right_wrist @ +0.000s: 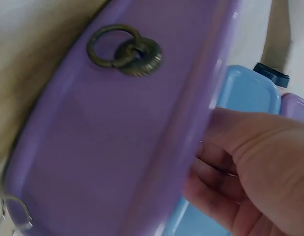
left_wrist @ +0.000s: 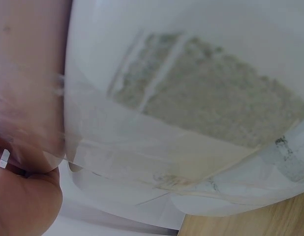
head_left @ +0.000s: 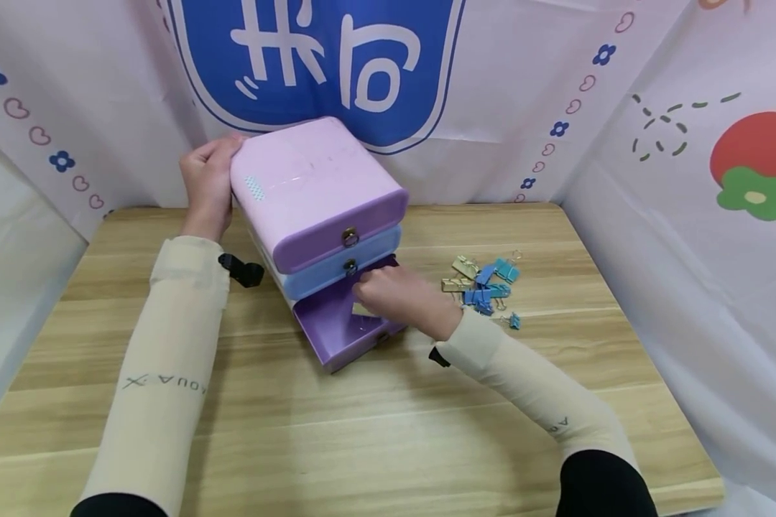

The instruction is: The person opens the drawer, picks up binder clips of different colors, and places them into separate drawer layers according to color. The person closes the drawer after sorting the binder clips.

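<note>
Three-drawer desktop organizer point(head_left: 317, 179): stands angled toward the back of the wood-grain table point(head_left: 336, 445); purple top and blue middle drawers closed, purple bottom drawer point(head_left: 320, 329) pulled out toward the wearer.
Binder clips point(head_left: 477, 297): gold, blue and teal, heaped on the table to the right of the organizer; one small teal clip point(head_left: 514, 321) lies just beside the heap.
Pale piece point(head_left: 363, 311): inside the bottom drawer, by the right hand; too small for me to identify.
Left hand point(head_left: 208, 176): clasped on the organizer's rear left edge, I judge to brace it.
Right hand point(head_left: 404, 298): fingers curled, over the bottom drawer; on my right wrist feed the drawer front hides the fingertips, so I cannot tell whether they pinch anything.
Tipping risk: pressing down on the extended drawer could tilt the organizer forward if the left hand eased off.
Snag risk: raising the right hand too steeply could knock its knuckles on the blue drawer's ring pull point(head_left: 350, 266).
Sleeve print: left sleeve point(head_left: 174, 345) carries inverted lettering, probably "AQUA X"; on the right sleeve point(head_left: 530, 388) I make out only an "A".
Banner point(head_left: 323, 64): white characters on blue, cropped; I cannot read them.
</note>
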Motion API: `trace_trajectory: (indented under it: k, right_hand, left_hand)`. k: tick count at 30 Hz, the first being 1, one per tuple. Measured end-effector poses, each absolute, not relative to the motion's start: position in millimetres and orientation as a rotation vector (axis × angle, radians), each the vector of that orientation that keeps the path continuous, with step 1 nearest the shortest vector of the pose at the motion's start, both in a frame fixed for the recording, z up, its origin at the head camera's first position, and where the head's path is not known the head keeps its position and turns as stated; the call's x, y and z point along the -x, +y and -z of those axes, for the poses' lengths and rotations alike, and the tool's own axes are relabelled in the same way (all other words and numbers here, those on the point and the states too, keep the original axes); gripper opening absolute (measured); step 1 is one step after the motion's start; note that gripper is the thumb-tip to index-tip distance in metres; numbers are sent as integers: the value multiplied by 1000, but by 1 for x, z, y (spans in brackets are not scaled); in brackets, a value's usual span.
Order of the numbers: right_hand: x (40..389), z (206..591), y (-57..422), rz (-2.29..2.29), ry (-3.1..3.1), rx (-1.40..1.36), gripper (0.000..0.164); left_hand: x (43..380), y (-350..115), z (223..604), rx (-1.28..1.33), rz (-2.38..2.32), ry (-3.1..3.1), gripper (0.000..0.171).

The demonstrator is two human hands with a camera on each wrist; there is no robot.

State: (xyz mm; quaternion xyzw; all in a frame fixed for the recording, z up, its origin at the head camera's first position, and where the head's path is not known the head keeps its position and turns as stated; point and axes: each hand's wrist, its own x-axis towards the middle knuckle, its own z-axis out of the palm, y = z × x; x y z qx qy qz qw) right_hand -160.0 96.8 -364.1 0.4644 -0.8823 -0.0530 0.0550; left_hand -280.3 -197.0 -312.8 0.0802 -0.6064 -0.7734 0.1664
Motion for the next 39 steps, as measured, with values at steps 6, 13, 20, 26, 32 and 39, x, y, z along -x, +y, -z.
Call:
trace_trajectory:
  k: [6,13,20,26,32,39]
  right_hand:
    - [160,371,93,87,-2717,-1428,18]
    - [157,361,93,1,-2796,-1461,22]
    - [148,339,103,-47,-2794,-1461,17]
    - [147,316,123,-60,-2817,-1401,13]
    - [150,300,153,-127,-2857,-1243,13]
    - [154,293,183,-117,-2901,-1155,11]
  left_hand:
    - [282,-197,316,-215,2193,-1706,14]
    - [284,-198,314,-235,2222,-1701,18]
    - [283,-197,314,-242,2226,-1697,17]
    - [282,-197,313,-227,2222,-1694,17]
    - [282,-197,313,-230,2237,-1699,18]
    - [283,-197,314,-233,2232,-1701,18]
